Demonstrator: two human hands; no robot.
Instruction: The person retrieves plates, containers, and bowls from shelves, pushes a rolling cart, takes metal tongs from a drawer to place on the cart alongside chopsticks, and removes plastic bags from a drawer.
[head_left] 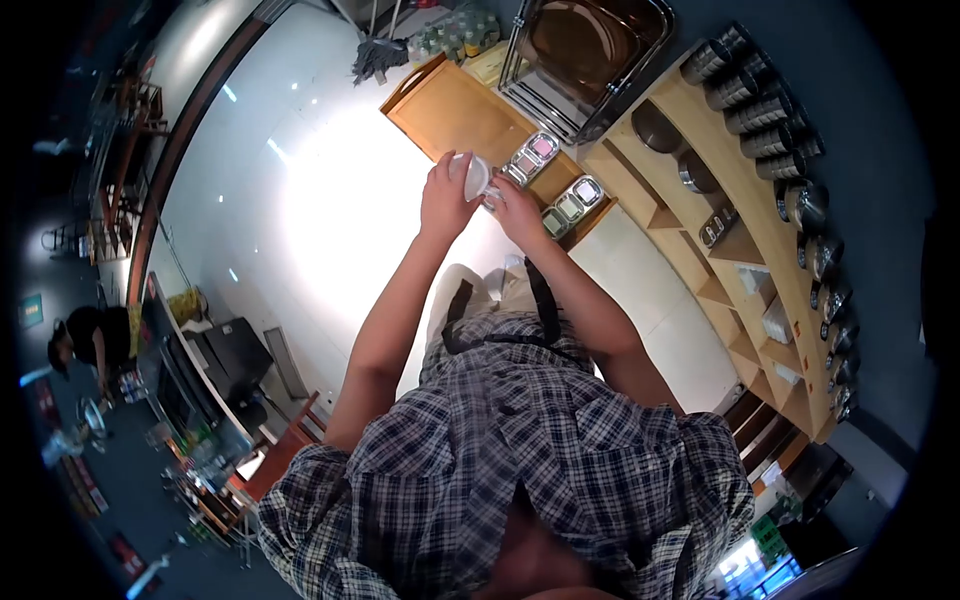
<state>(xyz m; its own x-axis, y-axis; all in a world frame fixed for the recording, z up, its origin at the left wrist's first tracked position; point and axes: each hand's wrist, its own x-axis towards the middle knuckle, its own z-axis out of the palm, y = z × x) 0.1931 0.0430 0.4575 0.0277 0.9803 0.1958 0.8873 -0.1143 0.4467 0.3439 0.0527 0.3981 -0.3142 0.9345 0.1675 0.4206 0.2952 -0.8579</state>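
Observation:
A white round bowl-like container (477, 178) is in my left hand (447, 200), whose fingers curl around its left side. My right hand (516, 212) is close by on the other side, fingers pinched together at a small whitish thing by the container's edge. What that thing is stays unclear. Just beyond my right hand stands a metal compartment dish (530, 156) with pink and pale contents. A second metal compartment dish (572, 206), with pale and greenish contents, sits to its right. Both dishes stand on a wooden surface along with a wooden tray (455, 105).
Wooden shelving (700, 250) runs along the right, with stacked metal cups (765, 110) on top. Folded chairs (585, 60) lean at the far end near bottles (455, 38) and a mop head (380, 58). Another person (95, 335) stands far left behind a counter.

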